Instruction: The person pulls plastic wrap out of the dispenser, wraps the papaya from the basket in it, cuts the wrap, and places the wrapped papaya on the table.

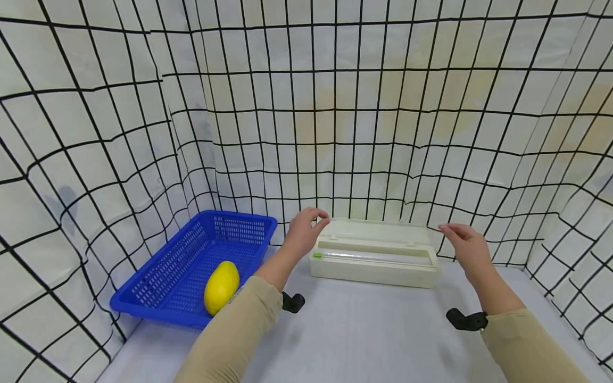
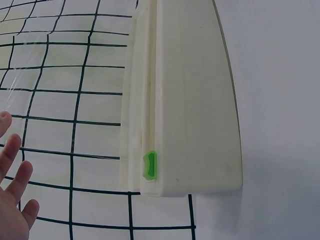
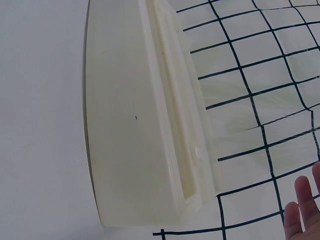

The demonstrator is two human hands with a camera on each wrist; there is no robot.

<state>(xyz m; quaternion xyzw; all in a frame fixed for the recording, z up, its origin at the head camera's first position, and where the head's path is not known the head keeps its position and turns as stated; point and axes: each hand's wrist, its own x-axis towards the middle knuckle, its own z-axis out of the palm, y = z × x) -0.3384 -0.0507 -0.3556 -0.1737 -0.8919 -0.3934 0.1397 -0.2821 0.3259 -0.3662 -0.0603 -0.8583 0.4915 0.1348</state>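
Observation:
A cream cling film dispenser (image 1: 375, 274) lies on the table with its lid (image 1: 378, 230) tipped back. Inside the trough a shiny clear roll (image 1: 378, 257) shows, and a green slider cutter (image 2: 150, 166) sits at the left end. Behind the dispenser's left end, my left hand (image 1: 303, 230) pinches thumb against index finger at the edge of thin clear cling film (image 2: 19, 70), which shows by faint glare. My right hand (image 1: 466, 246) pinches the film's other side, just off the dispenser's right end. The film is nearly invisible between the hands.
To the left stands a blue plastic basket (image 1: 160, 266) with a yellow oval fruit (image 1: 222, 287) in it. A black-lined white grid wall (image 1: 335, 127) encloses the white table (image 1: 364, 330) at the back and sides.

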